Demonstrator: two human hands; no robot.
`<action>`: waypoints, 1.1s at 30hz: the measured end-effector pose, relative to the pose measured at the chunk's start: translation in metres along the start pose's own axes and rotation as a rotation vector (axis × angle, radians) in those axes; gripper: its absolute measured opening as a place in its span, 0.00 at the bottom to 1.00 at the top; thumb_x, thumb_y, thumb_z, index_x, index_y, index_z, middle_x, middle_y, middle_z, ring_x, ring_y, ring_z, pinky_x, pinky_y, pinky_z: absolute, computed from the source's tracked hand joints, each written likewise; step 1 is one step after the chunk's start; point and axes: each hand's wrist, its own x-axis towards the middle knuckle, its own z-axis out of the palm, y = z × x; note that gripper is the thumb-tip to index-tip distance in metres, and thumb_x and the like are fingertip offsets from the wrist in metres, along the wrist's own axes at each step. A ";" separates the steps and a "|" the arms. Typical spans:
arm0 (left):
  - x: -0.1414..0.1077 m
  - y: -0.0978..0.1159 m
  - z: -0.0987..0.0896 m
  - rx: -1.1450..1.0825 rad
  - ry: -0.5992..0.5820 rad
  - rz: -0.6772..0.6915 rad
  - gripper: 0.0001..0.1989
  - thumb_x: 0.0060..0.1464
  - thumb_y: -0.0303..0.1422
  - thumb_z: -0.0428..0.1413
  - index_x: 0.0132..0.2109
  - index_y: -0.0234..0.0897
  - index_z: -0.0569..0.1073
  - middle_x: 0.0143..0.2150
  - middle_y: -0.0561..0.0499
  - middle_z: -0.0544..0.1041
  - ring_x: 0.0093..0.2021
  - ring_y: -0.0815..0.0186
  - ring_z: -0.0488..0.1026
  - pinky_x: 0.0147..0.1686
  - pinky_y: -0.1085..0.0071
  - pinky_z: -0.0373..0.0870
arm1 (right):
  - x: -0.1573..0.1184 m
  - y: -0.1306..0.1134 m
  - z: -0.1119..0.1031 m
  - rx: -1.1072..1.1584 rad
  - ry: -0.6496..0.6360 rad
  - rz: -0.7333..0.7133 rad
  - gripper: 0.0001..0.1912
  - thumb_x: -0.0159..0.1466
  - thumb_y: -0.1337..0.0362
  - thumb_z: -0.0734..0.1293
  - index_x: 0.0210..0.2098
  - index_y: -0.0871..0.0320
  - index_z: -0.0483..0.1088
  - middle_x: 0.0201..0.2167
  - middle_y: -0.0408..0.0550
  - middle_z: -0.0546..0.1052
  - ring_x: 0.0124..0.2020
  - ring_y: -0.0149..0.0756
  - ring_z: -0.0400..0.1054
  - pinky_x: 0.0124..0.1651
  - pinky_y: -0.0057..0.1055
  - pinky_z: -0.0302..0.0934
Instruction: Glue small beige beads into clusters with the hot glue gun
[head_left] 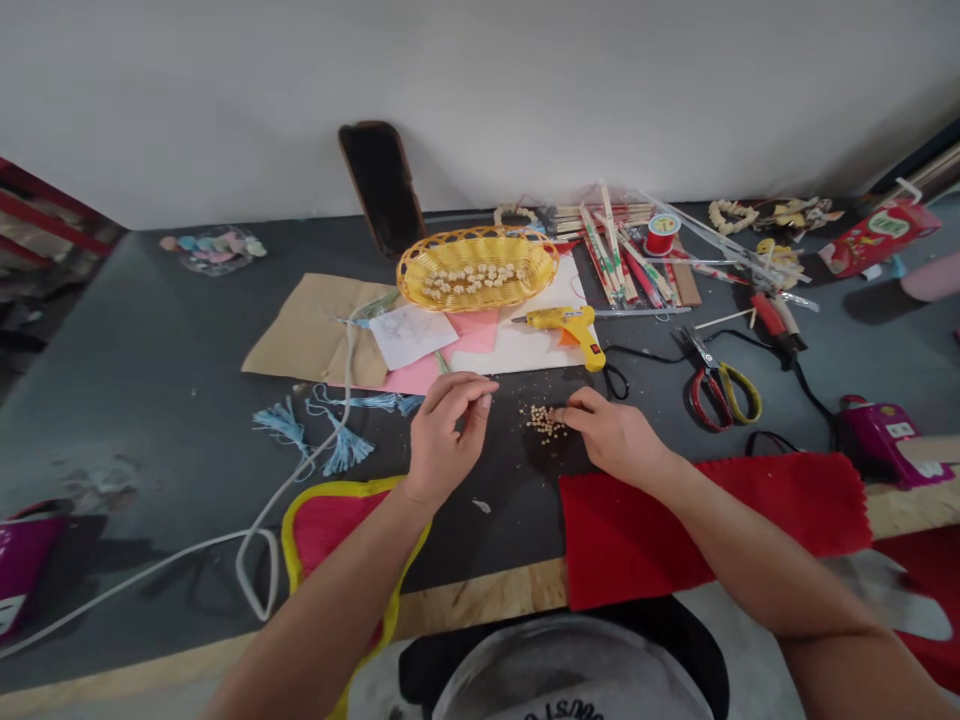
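Rough red felt [712, 530], glossy plastic basket [480, 240]

The woven basket [477, 268] is bright yellow, and the beads [544, 422] are cream. The glue gun [561, 325] is yellow with a red end. The scissors [724, 395] have one red handle and one yellow. The felt [712, 520] is solid red, the pad [336, 528] pinkish red edged in yellow, the tassels [345, 450] pale blue, the tabletop [172, 400] dark grey.

One left hand [450, 440], one right hand [611, 435], three blue tassels [345, 450], one woven basket [480, 238], one glue gun [566, 325].
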 end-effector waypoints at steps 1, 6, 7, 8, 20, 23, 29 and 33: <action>0.001 -0.001 -0.001 0.000 0.006 -0.001 0.08 0.58 0.23 0.53 0.41 0.35 0.75 0.39 0.47 0.77 0.43 0.66 0.75 0.44 0.70 0.73 | 0.001 -0.001 0.000 0.003 0.012 0.011 0.25 0.61 0.78 0.59 0.54 0.52 0.70 0.45 0.48 0.74 0.37 0.32 0.73 0.30 0.23 0.61; 0.001 0.000 -0.001 -0.011 -0.008 0.007 0.08 0.58 0.22 0.53 0.41 0.35 0.75 0.40 0.46 0.77 0.43 0.66 0.75 0.45 0.69 0.72 | 0.004 -0.006 0.001 -0.065 -0.004 -0.037 0.26 0.62 0.77 0.60 0.55 0.47 0.69 0.45 0.47 0.73 0.36 0.33 0.73 0.29 0.23 0.61; 0.001 0.001 0.000 -0.015 -0.015 0.012 0.08 0.58 0.22 0.53 0.41 0.35 0.76 0.40 0.46 0.77 0.43 0.66 0.75 0.45 0.69 0.72 | 0.004 -0.006 0.000 -0.069 -0.002 -0.039 0.26 0.62 0.77 0.60 0.54 0.47 0.70 0.45 0.48 0.73 0.36 0.33 0.73 0.29 0.23 0.62; 0.001 0.001 0.000 -0.017 -0.021 0.014 0.08 0.58 0.22 0.53 0.41 0.35 0.76 0.40 0.46 0.77 0.43 0.66 0.75 0.45 0.69 0.72 | 0.004 -0.005 0.000 -0.063 0.010 -0.032 0.25 0.62 0.77 0.60 0.54 0.48 0.70 0.45 0.48 0.73 0.37 0.34 0.73 0.30 0.24 0.63; -0.004 -0.003 0.006 0.142 -0.378 0.149 0.06 0.58 0.30 0.56 0.41 0.36 0.77 0.41 0.45 0.79 0.42 0.58 0.72 0.44 0.58 0.70 | -0.001 0.014 0.004 0.228 0.191 0.038 0.06 0.66 0.70 0.62 0.42 0.58 0.70 0.40 0.50 0.77 0.42 0.38 0.74 0.41 0.32 0.71; -0.006 0.001 0.010 0.163 -0.448 0.140 0.08 0.58 0.30 0.55 0.43 0.38 0.77 0.42 0.45 0.78 0.44 0.56 0.69 0.44 0.57 0.68 | 0.000 0.012 0.004 0.238 0.177 0.044 0.06 0.66 0.70 0.62 0.42 0.58 0.70 0.40 0.50 0.77 0.42 0.38 0.74 0.41 0.32 0.70; -0.006 0.004 0.017 0.191 -0.449 0.136 0.06 0.58 0.30 0.55 0.38 0.37 0.78 0.40 0.45 0.78 0.43 0.55 0.69 0.42 0.57 0.67 | 0.001 0.010 0.003 0.255 0.163 0.055 0.07 0.66 0.69 0.62 0.42 0.58 0.70 0.40 0.50 0.78 0.42 0.38 0.75 0.41 0.32 0.70; -0.004 0.005 0.019 0.141 -0.451 0.110 0.07 0.59 0.29 0.54 0.37 0.37 0.77 0.40 0.45 0.79 0.43 0.56 0.70 0.44 0.56 0.67 | 0.003 0.010 0.003 0.285 0.205 0.051 0.07 0.66 0.70 0.61 0.41 0.58 0.71 0.40 0.51 0.78 0.41 0.38 0.75 0.42 0.32 0.71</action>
